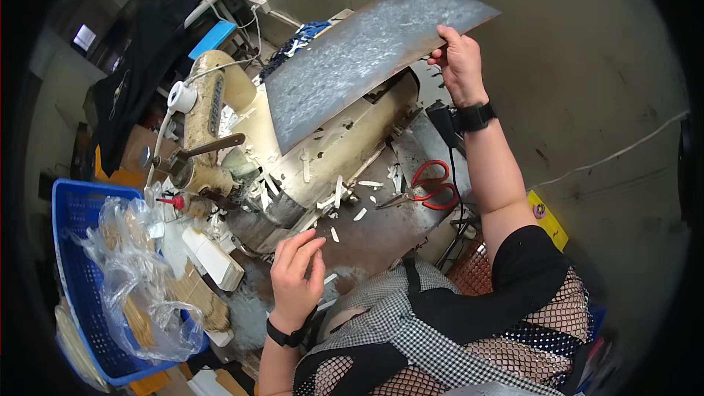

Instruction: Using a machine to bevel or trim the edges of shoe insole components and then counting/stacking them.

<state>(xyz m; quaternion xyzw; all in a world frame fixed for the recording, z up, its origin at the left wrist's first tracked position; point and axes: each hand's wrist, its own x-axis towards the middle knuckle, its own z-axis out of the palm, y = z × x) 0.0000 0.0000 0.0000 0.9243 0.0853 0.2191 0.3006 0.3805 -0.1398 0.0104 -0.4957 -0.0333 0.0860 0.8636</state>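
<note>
A flat grey metal sheet (367,51) is held up at a tilt over the cream-coloured machine (334,165). My right hand (460,62) pinches its right edge between thumb and fingers. The machine looks like an industrial sewing or skiving machine, and the sheet hides much of its far side. My left hand (297,275) hovers near the front of the machine, fingers loosely bent and apart, with nothing in it. White scraps (339,192) are scattered on the machine and the worktop (359,238). Red-handled scissors (425,189) lie on the worktop below my right hand.
To the left stands a blue plastic basket (70,249) holding clear plastic bags (139,279) and bundles of tan strips (198,297). White blocks (213,257) sit beside it. A black cable (456,169) hangs by the right forearm. Dark cloth (139,66) drapes at the far left.
</note>
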